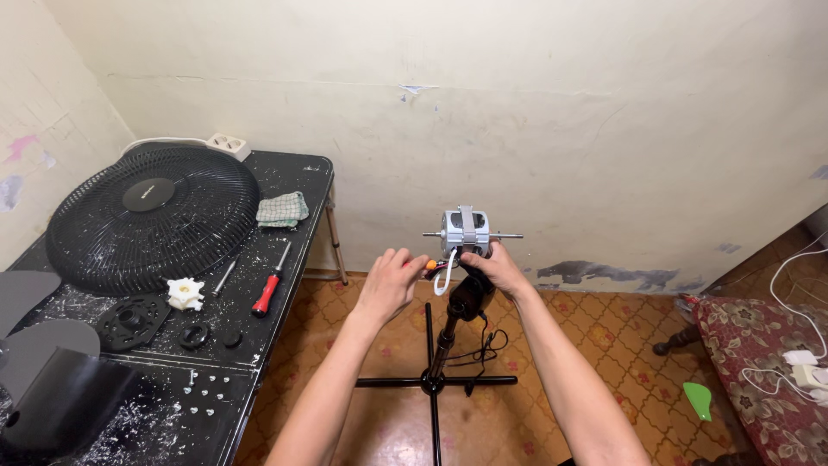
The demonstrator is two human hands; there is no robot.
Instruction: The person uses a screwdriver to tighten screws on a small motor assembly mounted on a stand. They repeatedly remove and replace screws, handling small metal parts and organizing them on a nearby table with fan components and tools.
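Both forearms reach up from the bottom edge toward a bare fan motor on a black stand. Left hand is half curled, its fingertips pinching at a small orange part just under the motor's left side, beside a loop of white wire. Right hand is closed around the neck just below the motor, thumb toward the wire; how tight the grip is cannot be told. The motor sits right above both hands, its shaft sticking out to either side, and the stand's cross-shaped foot lies on the patterned floor between the forearms, with a black cord dangling beside the pole. Well off to the left of the left hand stands a black table. On it, nearest the hand, lies a red-handled screwdriver, then a checked cloth farther back, a round black fan grille, a white plastic hub and black rings. Far right of the right hand, a green scrap lies on the floor near a patterned cushion with white cables.
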